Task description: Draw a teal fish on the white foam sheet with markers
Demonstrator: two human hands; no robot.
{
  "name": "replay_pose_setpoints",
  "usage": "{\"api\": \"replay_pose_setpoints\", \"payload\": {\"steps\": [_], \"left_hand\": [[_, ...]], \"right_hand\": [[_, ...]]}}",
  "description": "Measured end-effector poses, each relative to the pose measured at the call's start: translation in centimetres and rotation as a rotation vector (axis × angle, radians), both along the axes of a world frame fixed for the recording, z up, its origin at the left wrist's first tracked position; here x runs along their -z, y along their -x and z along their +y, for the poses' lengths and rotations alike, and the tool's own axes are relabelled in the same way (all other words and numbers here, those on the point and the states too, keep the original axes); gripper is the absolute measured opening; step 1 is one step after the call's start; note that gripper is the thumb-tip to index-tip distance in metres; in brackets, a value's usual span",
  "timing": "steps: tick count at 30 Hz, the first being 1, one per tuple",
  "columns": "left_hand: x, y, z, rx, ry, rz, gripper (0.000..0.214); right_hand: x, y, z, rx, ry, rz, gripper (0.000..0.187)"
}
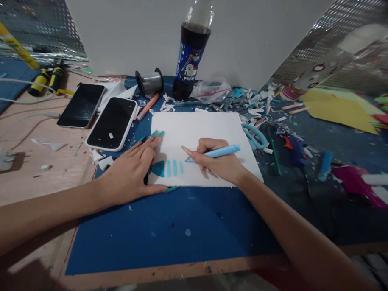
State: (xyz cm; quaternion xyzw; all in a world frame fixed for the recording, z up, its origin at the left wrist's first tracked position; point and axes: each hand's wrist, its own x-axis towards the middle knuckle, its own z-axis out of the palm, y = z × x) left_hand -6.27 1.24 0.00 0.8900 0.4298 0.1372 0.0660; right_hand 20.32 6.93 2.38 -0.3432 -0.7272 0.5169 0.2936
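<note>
A white sheet lies on the blue mat, with a dark teal shape and several light blue stripes near its lower left. My left hand rests flat over the sheet's left edge, fingers stretched out, nails teal. It holds nothing. In my right hand a light blue marker is gripped, its tip at the paper just right of the last stripe. Whether the tip touches the paper is hard to tell. Part of a black thing shows beside my left palm, mostly hidden.
Two phones lie at the left, near a wire spool and an orange stick. A Pepsi bottle stands behind the sheet. Scraps, blue-handled scissors and a glue gun are on the right.
</note>
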Motion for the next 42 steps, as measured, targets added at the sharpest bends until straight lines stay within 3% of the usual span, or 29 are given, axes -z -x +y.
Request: {"api": "replay_pose_setpoints", "payload": {"steps": [27, 42], "left_hand": [[0.13, -0.17, -0.03, 0.005, -0.019, -0.002, 0.057], [0.28, 0.07, 0.02, -0.013, 0.044, -0.023, 0.061]], "right_hand": [[-0.17, 0.09, 0.02, 0.014, 0.026, -0.032, 0.051], [0.16, 0.00, 0.13, 0.008, -0.043, -0.056, 0.050]]}}
